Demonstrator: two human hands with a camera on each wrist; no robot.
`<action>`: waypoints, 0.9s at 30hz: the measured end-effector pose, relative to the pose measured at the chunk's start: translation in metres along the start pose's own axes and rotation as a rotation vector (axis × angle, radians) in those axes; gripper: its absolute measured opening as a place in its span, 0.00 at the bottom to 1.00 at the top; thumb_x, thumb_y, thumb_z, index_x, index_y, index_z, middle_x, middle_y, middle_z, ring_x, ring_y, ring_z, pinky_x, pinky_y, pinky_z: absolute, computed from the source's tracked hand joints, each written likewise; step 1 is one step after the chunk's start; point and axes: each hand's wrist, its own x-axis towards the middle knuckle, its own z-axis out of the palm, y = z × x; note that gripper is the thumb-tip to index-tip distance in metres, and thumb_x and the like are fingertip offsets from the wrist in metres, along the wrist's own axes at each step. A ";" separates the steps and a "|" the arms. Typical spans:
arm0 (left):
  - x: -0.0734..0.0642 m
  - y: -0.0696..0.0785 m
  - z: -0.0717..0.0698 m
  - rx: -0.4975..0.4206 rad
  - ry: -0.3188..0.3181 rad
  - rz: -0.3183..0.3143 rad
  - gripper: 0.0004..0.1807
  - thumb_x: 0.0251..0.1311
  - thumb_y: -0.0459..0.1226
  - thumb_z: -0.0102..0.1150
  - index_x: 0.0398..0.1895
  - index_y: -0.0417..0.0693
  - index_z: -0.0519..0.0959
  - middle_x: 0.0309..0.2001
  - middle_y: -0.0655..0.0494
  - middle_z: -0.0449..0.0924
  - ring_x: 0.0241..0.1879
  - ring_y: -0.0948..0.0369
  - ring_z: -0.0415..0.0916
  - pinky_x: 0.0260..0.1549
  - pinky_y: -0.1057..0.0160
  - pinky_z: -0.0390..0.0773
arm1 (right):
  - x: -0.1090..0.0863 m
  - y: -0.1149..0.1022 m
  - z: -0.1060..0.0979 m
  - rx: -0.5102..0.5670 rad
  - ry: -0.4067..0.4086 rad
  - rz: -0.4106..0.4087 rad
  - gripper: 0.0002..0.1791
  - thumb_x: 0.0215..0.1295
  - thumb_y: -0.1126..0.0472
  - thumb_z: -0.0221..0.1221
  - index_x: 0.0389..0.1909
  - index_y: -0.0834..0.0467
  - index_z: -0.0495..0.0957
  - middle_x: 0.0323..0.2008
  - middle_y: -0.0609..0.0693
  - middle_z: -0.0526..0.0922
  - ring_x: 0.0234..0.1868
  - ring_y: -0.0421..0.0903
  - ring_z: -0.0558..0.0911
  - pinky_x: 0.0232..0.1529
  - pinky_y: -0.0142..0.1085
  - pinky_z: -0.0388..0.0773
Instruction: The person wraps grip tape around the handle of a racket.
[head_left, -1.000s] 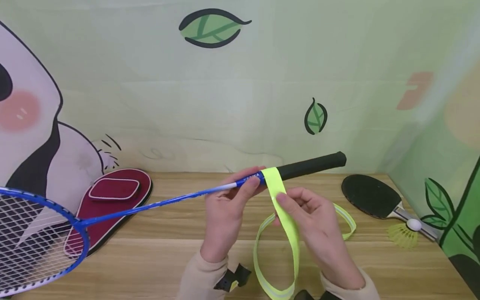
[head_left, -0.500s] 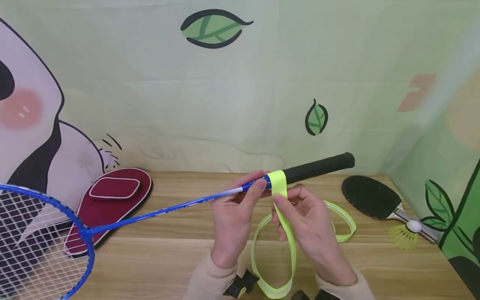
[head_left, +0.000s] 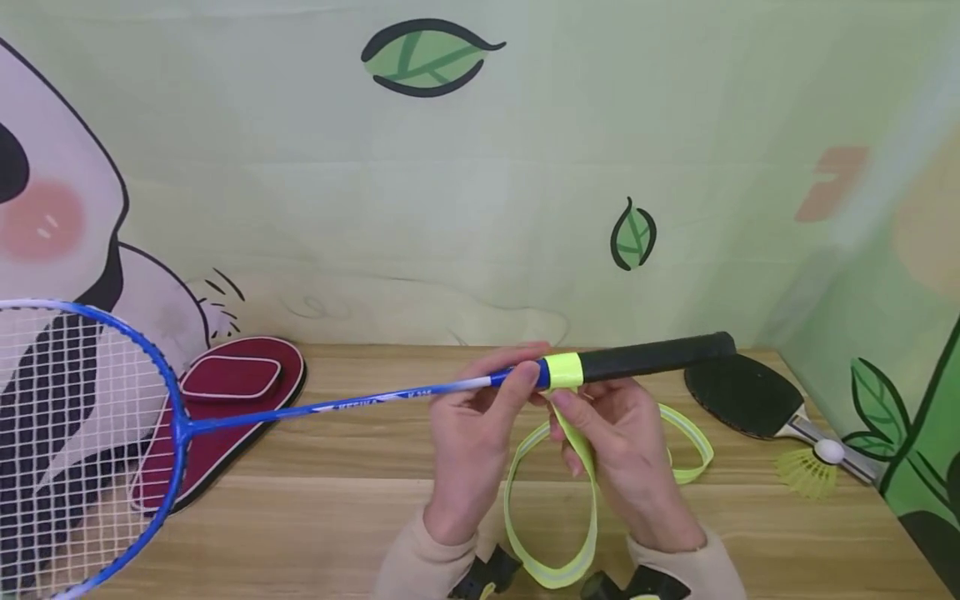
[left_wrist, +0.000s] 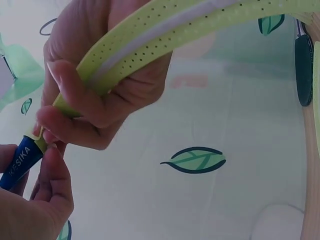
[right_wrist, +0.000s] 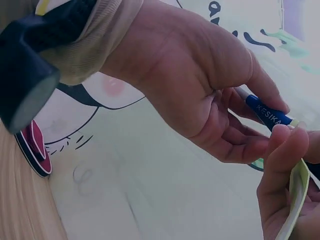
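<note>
A blue badminton racket (head_left: 420, 390) with a black handle is held up across the head view, its strung head at the left. My left hand (head_left: 476, 446) grips the blue cone just below the handle, thumb in front and fingers behind. Around the front end of the handle lies a band of fluorescent yellow grip tape (head_left: 564, 371). My right hand (head_left: 626, 450) pinches the tape close under the handle, and the rest hangs in a loop. In the left wrist view the tape's perforated inner side (left_wrist: 165, 35), with a pale middle strip, runs across the right hand's fingers.
A maroon paddle case (head_left: 255, 404) lies at the left on the wooden table (head_left: 315, 525). Towards the right are a black table tennis paddle (head_left: 742, 392) and a yellow shuttlecock (head_left: 810, 467) against its handle. A printed cloth backdrop (head_left: 480, 183) stands behind.
The racket has shifted right and turned more level, its handle end lower. Both hands have moved slightly right with it. The tape strip below the handle looks shorter, and the right hand is closer to it.
</note>
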 end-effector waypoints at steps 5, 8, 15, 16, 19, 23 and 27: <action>0.001 0.002 -0.002 -0.012 0.005 -0.051 0.12 0.65 0.31 0.59 0.45 0.29 0.80 0.44 0.38 0.83 0.32 0.57 0.81 0.33 0.59 0.85 | -0.001 -0.002 0.001 0.029 0.007 0.019 0.15 0.68 0.73 0.55 0.55 0.64 0.72 0.28 0.52 0.78 0.22 0.41 0.78 0.10 0.26 0.72; 0.002 0.003 -0.003 -0.028 0.031 -0.076 0.12 0.65 0.32 0.60 0.45 0.28 0.79 0.43 0.38 0.83 0.31 0.55 0.82 0.34 0.57 0.85 | 0.000 -0.004 -0.003 0.082 -0.029 0.021 0.23 0.70 0.73 0.52 0.65 0.61 0.66 0.33 0.51 0.79 0.22 0.41 0.77 0.11 0.25 0.70; 0.001 0.001 -0.001 -0.028 0.010 -0.088 0.11 0.63 0.29 0.61 0.44 0.28 0.80 0.41 0.37 0.83 0.31 0.54 0.81 0.33 0.55 0.85 | 0.000 -0.005 -0.009 0.060 -0.044 0.091 0.11 0.76 0.64 0.48 0.50 0.63 0.75 0.20 0.45 0.72 0.13 0.35 0.65 0.08 0.30 0.48; 0.001 0.000 -0.001 -0.028 0.015 -0.095 0.11 0.62 0.29 0.62 0.44 0.28 0.80 0.40 0.38 0.84 0.32 0.54 0.81 0.34 0.55 0.85 | 0.000 -0.005 -0.008 0.046 -0.024 0.122 0.09 0.75 0.63 0.49 0.47 0.63 0.76 0.20 0.45 0.72 0.12 0.34 0.64 0.08 0.30 0.47; 0.001 0.001 -0.001 -0.027 0.053 -0.119 0.12 0.60 0.28 0.64 0.44 0.28 0.80 0.41 0.39 0.84 0.32 0.54 0.82 0.38 0.54 0.85 | -0.001 -0.007 -0.005 -0.009 0.050 0.212 0.09 0.72 0.63 0.56 0.45 0.65 0.74 0.23 0.46 0.73 0.11 0.35 0.63 0.09 0.25 0.52; 0.000 0.002 -0.001 -0.014 0.088 -0.142 0.12 0.59 0.28 0.65 0.45 0.30 0.81 0.41 0.40 0.83 0.33 0.53 0.83 0.42 0.54 0.84 | 0.000 -0.009 -0.002 -0.055 0.095 0.279 0.14 0.68 0.63 0.60 0.47 0.67 0.72 0.27 0.50 0.78 0.18 0.38 0.75 0.18 0.25 0.76; 0.000 0.002 -0.001 -0.025 0.102 -0.166 0.12 0.59 0.29 0.65 0.45 0.31 0.81 0.41 0.40 0.83 0.34 0.54 0.83 0.44 0.53 0.84 | -0.001 -0.009 0.000 -0.090 0.076 0.266 0.11 0.66 0.64 0.61 0.43 0.66 0.73 0.31 0.53 0.81 0.27 0.42 0.81 0.23 0.31 0.82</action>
